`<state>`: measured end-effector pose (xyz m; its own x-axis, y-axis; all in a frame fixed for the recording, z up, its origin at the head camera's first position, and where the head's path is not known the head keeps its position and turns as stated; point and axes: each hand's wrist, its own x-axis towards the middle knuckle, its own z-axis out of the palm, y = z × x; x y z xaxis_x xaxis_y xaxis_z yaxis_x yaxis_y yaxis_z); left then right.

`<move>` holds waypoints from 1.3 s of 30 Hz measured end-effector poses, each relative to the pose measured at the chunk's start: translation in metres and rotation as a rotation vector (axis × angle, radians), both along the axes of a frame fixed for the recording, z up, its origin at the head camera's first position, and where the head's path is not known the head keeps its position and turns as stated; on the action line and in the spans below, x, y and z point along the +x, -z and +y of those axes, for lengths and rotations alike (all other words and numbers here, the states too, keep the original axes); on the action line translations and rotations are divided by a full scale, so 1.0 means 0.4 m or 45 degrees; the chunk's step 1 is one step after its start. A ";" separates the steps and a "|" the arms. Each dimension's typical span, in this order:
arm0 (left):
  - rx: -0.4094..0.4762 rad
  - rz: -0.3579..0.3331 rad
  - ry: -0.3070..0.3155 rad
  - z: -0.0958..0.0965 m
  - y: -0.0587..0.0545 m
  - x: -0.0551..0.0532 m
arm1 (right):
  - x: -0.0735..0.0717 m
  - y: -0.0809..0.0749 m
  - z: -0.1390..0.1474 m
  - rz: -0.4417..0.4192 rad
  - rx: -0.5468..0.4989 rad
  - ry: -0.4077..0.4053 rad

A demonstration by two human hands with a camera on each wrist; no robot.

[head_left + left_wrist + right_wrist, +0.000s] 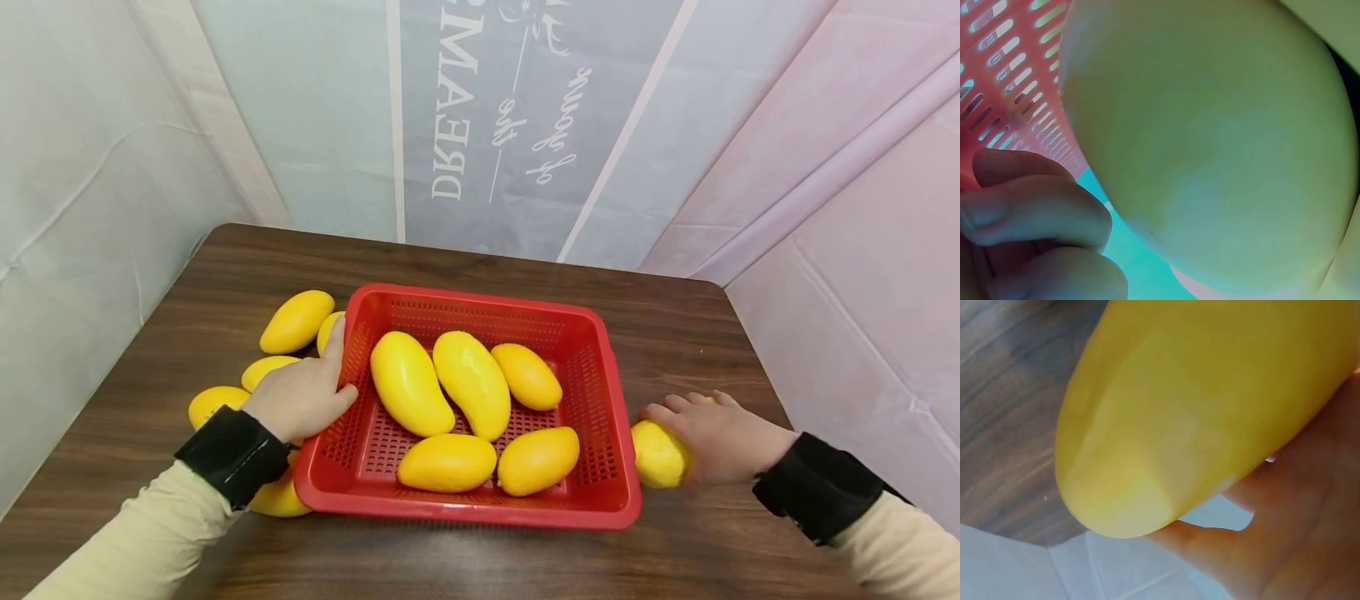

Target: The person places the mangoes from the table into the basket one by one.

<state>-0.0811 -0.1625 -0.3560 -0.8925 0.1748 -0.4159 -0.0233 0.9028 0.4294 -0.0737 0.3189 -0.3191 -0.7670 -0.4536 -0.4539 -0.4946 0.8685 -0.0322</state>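
Note:
A red plastic basket with slotted walls stands on the table, holding several yellow mangoes such as the long mango. My left hand grips its left rim, thumb toward the inside. In the left wrist view, curled fingers lie by the slotted wall, and a mango fills most of the picture. Right of the basket, my right hand holds another mango, close to the basket's right wall. The right wrist view shows that mango from near, the palm and thumb along one side.
Several mangoes, one of them the upper mango, lie on the table left of the basket, partly behind the left hand and wrist. The brown wooden table has rounded far corners. A printed cloth hangs behind it.

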 end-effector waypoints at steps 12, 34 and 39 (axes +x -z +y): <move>-0.005 0.006 0.009 -0.001 0.000 0.002 | -0.014 -0.061 0.008 0.167 0.033 0.001; 0.002 0.011 0.002 0.001 -0.001 0.000 | -0.005 -0.097 -0.124 0.410 -0.272 -0.188; 0.001 0.015 0.003 0.000 -0.002 0.000 | -0.004 -0.095 -0.165 0.410 -0.315 -0.202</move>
